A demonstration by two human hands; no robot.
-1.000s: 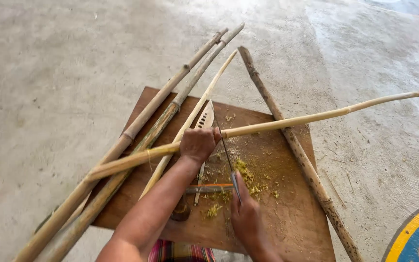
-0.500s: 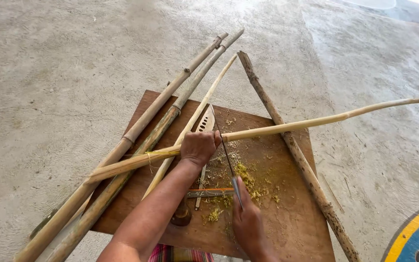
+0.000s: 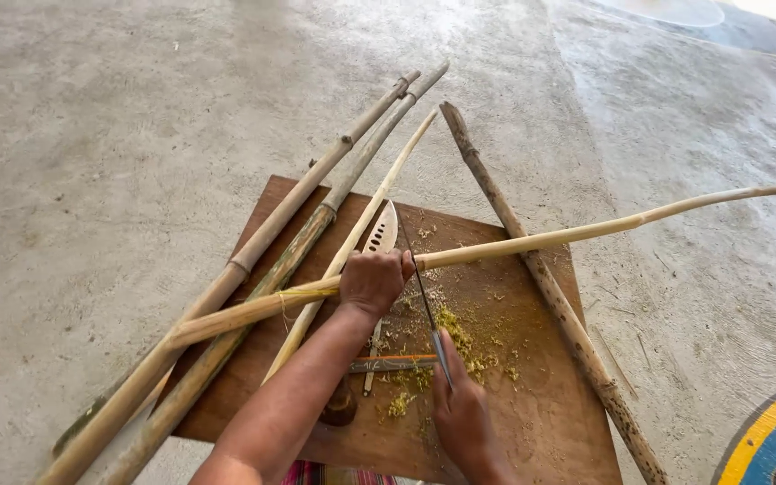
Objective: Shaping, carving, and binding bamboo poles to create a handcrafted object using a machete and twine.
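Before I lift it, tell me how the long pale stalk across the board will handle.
The pale stalk looks stiff, though its thin far tip may sag slightly. Being round, it could roll once the left hand lets go. Its peeled surface probably feels smooth.

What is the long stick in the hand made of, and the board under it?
The long stick looks like bamboo or cane: pale yellow, smooth, apparently peeled, tapering to a thin tip. The board looks like wood, reddish brown and matte, littered with yellowish shavings. The left hand grips the stick.
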